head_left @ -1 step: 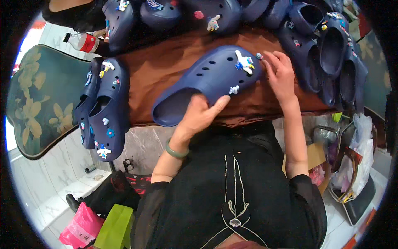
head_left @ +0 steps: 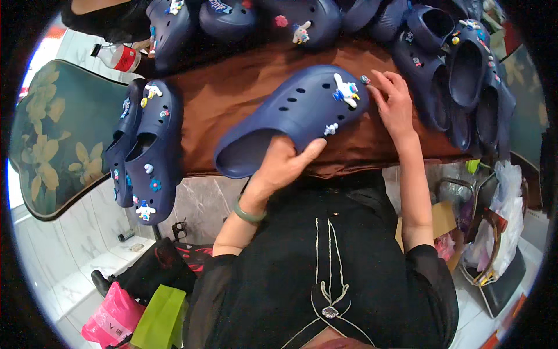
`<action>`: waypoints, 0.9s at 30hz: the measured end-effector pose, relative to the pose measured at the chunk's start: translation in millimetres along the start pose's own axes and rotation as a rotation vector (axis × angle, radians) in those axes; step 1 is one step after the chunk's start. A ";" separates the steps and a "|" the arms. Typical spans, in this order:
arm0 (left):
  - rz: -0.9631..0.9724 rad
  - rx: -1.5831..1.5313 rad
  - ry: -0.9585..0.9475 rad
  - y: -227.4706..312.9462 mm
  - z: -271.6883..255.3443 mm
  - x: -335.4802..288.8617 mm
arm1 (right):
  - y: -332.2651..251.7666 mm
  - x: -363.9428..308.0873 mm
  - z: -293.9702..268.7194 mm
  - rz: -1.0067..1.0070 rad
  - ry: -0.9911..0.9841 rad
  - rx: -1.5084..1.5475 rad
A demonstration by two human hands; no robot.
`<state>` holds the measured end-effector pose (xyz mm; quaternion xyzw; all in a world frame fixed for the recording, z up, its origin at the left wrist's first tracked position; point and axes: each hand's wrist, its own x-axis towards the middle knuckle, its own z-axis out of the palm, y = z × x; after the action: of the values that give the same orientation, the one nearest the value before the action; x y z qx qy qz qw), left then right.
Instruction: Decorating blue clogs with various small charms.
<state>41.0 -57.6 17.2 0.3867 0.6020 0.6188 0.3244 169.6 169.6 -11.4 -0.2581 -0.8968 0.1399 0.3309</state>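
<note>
A navy clog is tilted over the brown cloth, its toe to the upper right. My left hand has its fingers inside the opening and its thumb outside on the near side, gripping the clog. On the upper sit a white long-eared character charm and a smaller pale charm; several holes are bare. My right hand is at the toe, thumb and forefinger pinching a small round swirl charm against or just beside the clog's edge; the exact contact is too small to tell.
Brown cloth covers the table. A pair of decorated clogs hangs at its left edge. More navy clogs crowd the right and far sides. A bottle with a red label is at the far left, beside a floral chair back.
The clog and my left hand have shifted very slightly to the right. My right hand stays at the toe with the swirl charm.
</note>
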 end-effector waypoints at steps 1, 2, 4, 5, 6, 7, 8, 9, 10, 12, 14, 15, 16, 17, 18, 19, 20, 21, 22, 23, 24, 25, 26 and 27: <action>-0.051 -0.030 -0.054 -0.8 2.2 -4.6 | 13.3 -3.5 6.9 -0.032 -0.044 -0.011; -0.011 0.038 -0.045 -5.2 4.3 -7.7 | 22.1 -4.5 12.8 -0.067 -0.091 -0.019; 0.022 -0.045 -0.045 -8.4 8.9 -15.8 | 31.8 0.1 18.3 -0.107 -0.059 -0.039; 0.019 -0.044 -0.038 -8.7 9.9 -16.0 | 31.4 1.4 20.3 -0.137 -0.023 -0.063; 0.065 -0.036 -0.048 -8.9 10.8 -14.3 | 30.4 -0.2 18.6 -0.139 -0.027 -0.061; 0.107 -0.025 -0.052 -9.5 8.9 -12.4 | 14.7 4.9 9.9 -0.113 0.055 0.034; 0.104 -0.025 -0.043 -9.8 7.0 -8.4 | -2.3 11.1 -1.1 -0.086 0.137 0.126; 0.144 0.051 -0.015 -5.1 6.3 -10.2 | -27.1 15.6 -14.4 -0.184 0.187 0.115; 0.176 0.112 -0.005 -3.4 5.2 -8.6 | -46.0 15.5 -20.0 -0.188 0.183 0.122; 0.163 0.071 0.016 0.3 7.3 -4.8 | -74.8 16.4 -24.5 -0.422 0.113 0.193; 0.149 0.028 0.035 -1.2 8.0 -4.7 | -93.5 21.7 -19.0 -0.609 0.051 0.156; 0.165 0.072 0.022 -6.0 7.7 -5.2 | -98.1 23.4 -14.0 -0.658 0.027 0.142; 0.180 0.116 0.012 -8.4 7.1 -5.8 | -101.4 24.9 -12.3 -0.656 0.025 0.141; 0.215 0.134 0.017 -6.7 7.9 -4.1 | -104.3 27.5 -11.7 -0.680 -0.014 0.121; 0.215 0.131 0.016 -7.0 8.9 -1.3 | -106.0 31.1 -12.6 -0.703 -0.053 0.101; 0.200 0.122 0.028 -8.6 8.9 -1.8 | -110.0 34.3 -17.7 -0.737 -0.122 0.053; 0.187 0.112 0.040 -10.1 8.0 -1.8 | -114.7 35.5 -18.7 -0.742 -0.127 0.063; 0.181 0.115 0.051 -11.0 5.6 -1.6 | -119.8 36.8 -18.5 -0.749 -0.207 0.029; 0.170 0.076 0.039 -11.1 4.2 -3.1 | -125.0 37.1 -20.0 -0.761 -0.286 0.000; 0.160 0.039 0.032 -10.7 2.7 -5.1 | -129.2 39.0 -23.8 -0.777 -0.290 0.016; 0.157 0.049 0.058 -9.8 4.7 -7.8 | -131.5 41.3 -29.1 -0.778 -0.365 0.009; 0.113 0.049 0.057 -8.2 6.9 -9.7 | -134.6 44.1 -29.7 -0.797 -0.432 0.015; 0.075 0.053 0.056 -6.3 7.6 -8.9 | -135.7 43.5 -31.9 -0.781 -0.433 -0.002; 0.118 0.086 0.073 -11.1 8.8 -8.0 | -135.9 41.2 -32.3 -0.774 -0.432 -0.010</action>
<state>51.9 -59.5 5.2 0.4121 0.6156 0.6241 0.2483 114.2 82.7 91.4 0.1306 -0.9766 0.0521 0.1626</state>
